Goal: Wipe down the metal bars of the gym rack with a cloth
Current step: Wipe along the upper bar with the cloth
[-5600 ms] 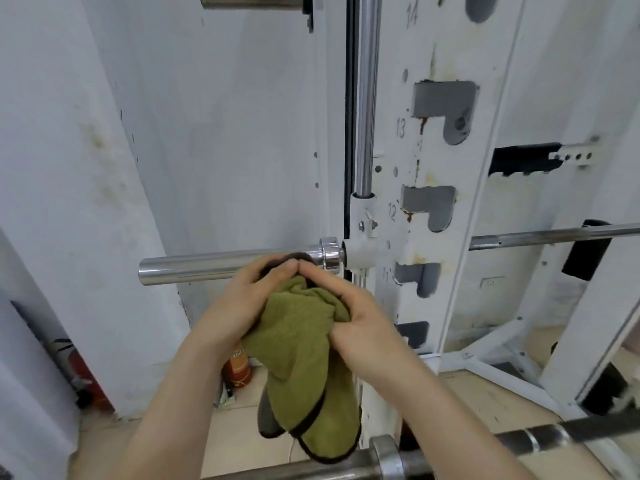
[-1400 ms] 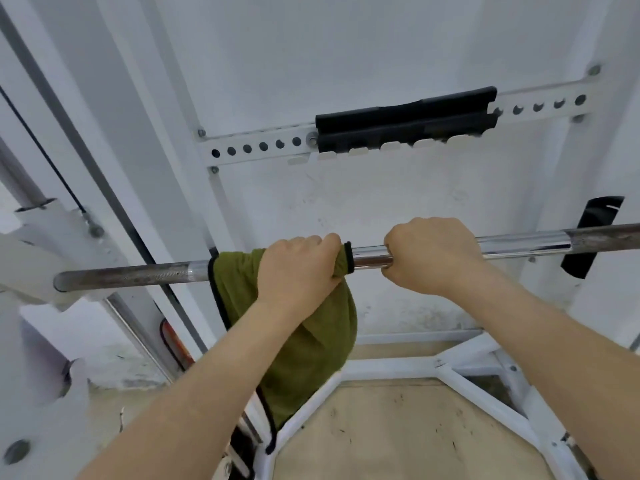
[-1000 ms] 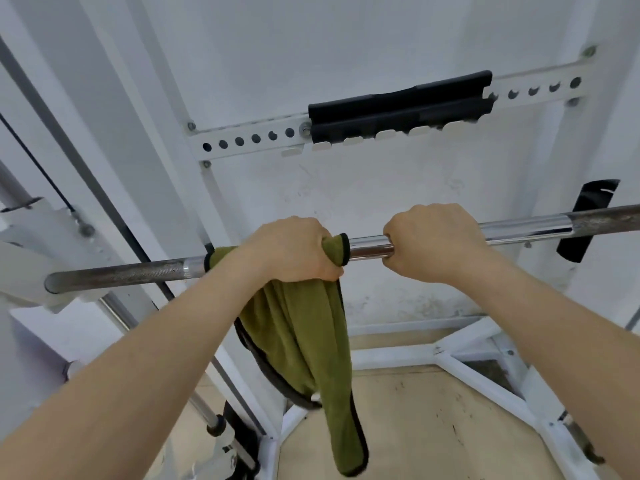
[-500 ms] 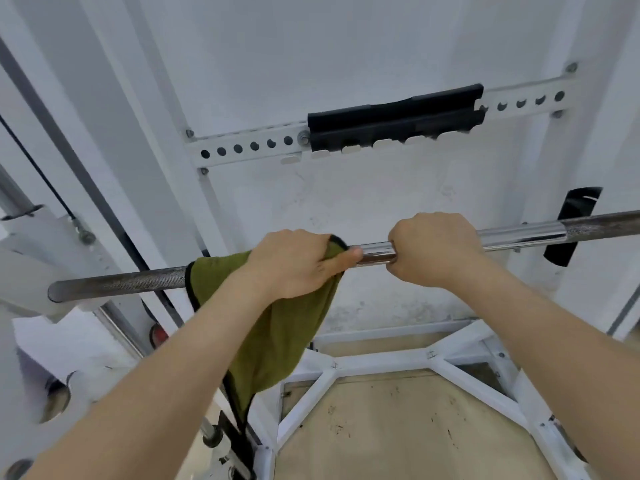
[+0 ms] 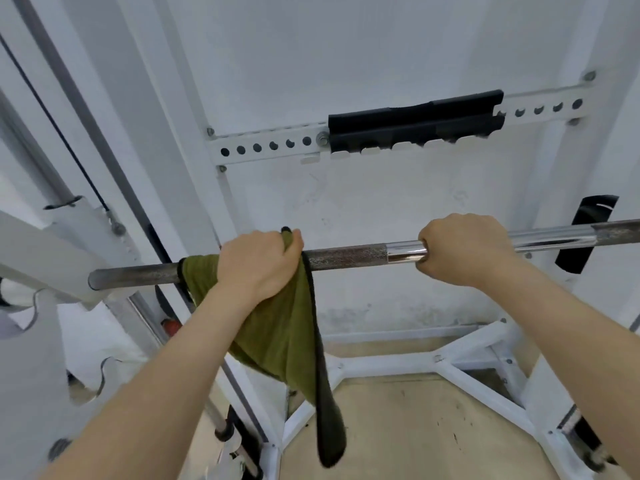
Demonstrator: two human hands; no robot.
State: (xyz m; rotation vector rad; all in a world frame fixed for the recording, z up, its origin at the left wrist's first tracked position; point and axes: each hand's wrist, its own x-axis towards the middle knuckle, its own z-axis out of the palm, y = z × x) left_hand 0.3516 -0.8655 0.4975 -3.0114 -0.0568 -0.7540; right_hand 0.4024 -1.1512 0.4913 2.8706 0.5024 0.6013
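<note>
The left hand (image 5: 258, 263) grips the green cloth (image 5: 277, 327) wrapped over the barbell (image 5: 346, 258), left of centre; the right hand (image 5: 464, 249) clamps the bare chrome. It looks like mid-wipe; next, slide the cloth along the knurling, keeping the bar steady.
</note>
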